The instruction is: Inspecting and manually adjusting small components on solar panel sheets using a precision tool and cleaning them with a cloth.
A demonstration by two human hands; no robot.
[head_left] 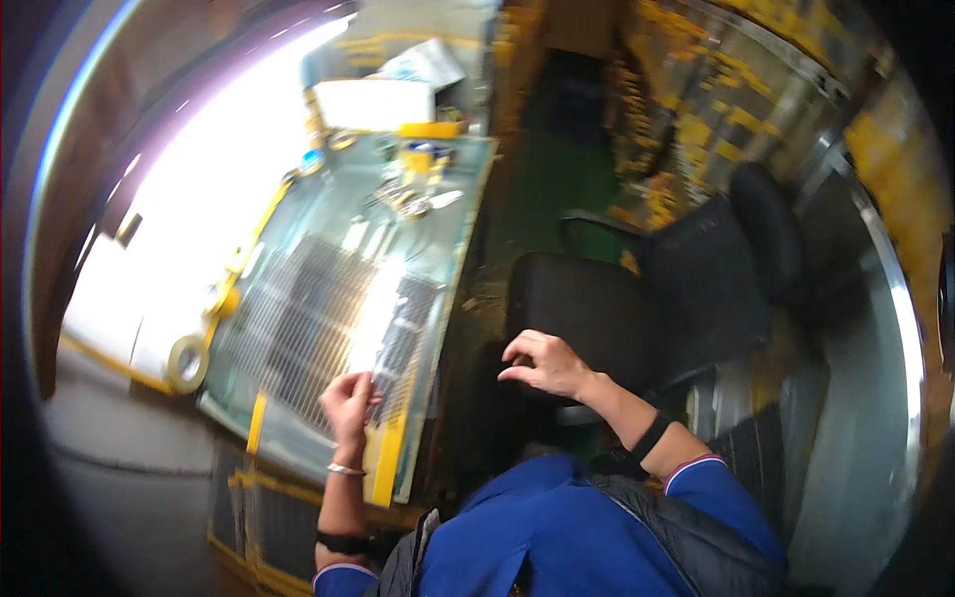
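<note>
My left hand (348, 406) is closed in a pinch above the near part of a striped sheet or panel (288, 323) on the glass-topped table. What its fingers hold, if anything, is too small and blurred to make out. My right hand (545, 365) is raised off the table's right side, in front of the black chair. Its thumb and fingers are curved apart, and I see nothing between them. A yellow strip (391, 463) runs along the table's near right corner, just right of my left hand.
A roll of tape (187, 363) sits at the table's left edge. Small tools (413, 202), a yellow-and-blue container (423, 159) and white papers (373, 104) lie toward the far end. To the right stands a black office chair (587, 298), with yellow-marked material (696, 129) behind.
</note>
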